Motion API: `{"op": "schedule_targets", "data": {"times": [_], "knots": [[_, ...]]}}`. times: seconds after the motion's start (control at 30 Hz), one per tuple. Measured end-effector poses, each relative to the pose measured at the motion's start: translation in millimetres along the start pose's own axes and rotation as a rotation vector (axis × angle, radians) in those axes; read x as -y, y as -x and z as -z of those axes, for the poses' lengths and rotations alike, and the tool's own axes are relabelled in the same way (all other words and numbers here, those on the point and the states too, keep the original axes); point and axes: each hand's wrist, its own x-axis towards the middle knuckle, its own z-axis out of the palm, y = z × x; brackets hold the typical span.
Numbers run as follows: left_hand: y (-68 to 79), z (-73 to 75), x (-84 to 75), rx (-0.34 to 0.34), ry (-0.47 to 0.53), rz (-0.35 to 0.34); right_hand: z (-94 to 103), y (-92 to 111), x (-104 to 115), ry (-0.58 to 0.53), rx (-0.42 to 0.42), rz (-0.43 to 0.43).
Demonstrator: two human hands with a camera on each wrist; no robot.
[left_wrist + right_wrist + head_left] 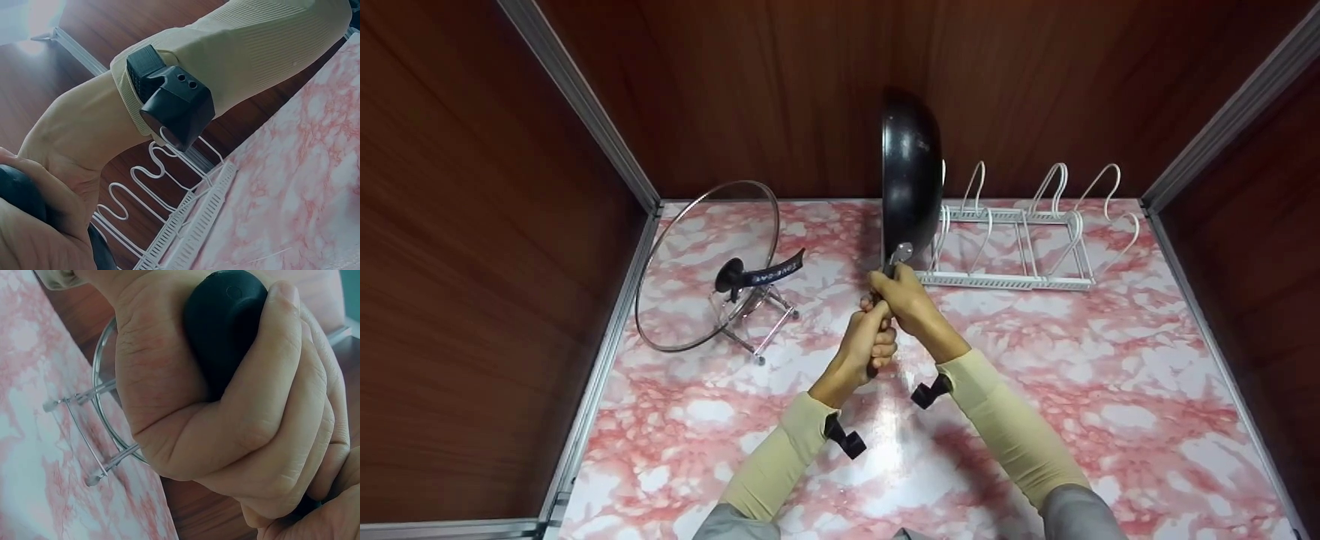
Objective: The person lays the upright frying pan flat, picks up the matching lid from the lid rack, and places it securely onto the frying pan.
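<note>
A black wok [913, 172] is turned on its side, its opening facing left and its rounded base facing right. Both hands grip its long handle, one behind the other. The right hand [911, 300] holds the part close to the bowl, while the left hand [866, 345] wraps around the rear part. In the right wrist view the black handle end [225, 326] sticks out of the left fist. The wok stands at the left end of a white wire rack [1005, 281] and covers part of it; whether they touch I cannot tell.
To the left, a glass lid [682, 343] with a black knob [729, 276] leans upright in a small clear stand [772, 337]. Dark wood-look panels [780, 90] with metal edging enclose the table [1110, 375], which has a red-and-white marbled top.
</note>
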Motion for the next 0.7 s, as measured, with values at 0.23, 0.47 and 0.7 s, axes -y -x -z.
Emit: {"op": "schedule_targets", "data": {"times": [0.23, 0.47, 0.7], "knots": [[1.3, -0.2, -0.4, 0.003, 0.001, 0.000, 0.2, 0.4, 0.9, 0.000, 0.002, 0.005], [2.4, -0.2, -0.3, 0.013, -0.006, -0.002, 0.9, 2.1, 0.6, -0.004, 0.009, 0.005], [4.2, -1.9, -2.5, 0.017, -0.003, -0.016, -0.9, 4.7, 4.5, -0.007, 0.027, 0.009]]}}
